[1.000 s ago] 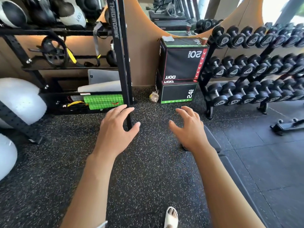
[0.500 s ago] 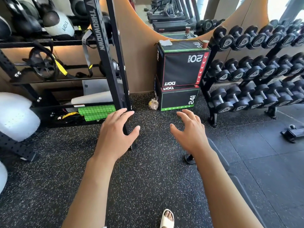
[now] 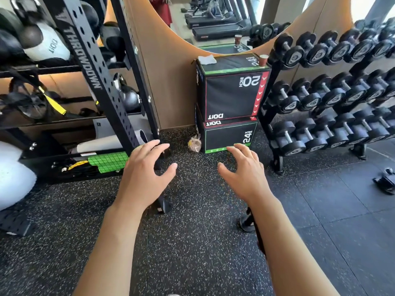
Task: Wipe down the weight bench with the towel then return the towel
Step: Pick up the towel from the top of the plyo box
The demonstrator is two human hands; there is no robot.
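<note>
A small white towel lies folded on the top left corner of the upper black plyo box, against the back wall. My left hand and my right hand are stretched out in front of me above the speckled floor, fingers spread and relaxed, holding nothing. Both hands are well short of the towel. Of the weight bench only a black foot shows, beside my right forearm; the rest is hidden.
A black THROWDOWN rack with balls and kettlebells stands at the left, its upright post close to my left hand. A dumbbell rack fills the right. A paper cup sits on the box's right corner. A small bag lies on the floor.
The view has moved forward towards the plyo boxes, which now look nearer. Both hands keep the same spread pose in front of me.
</note>
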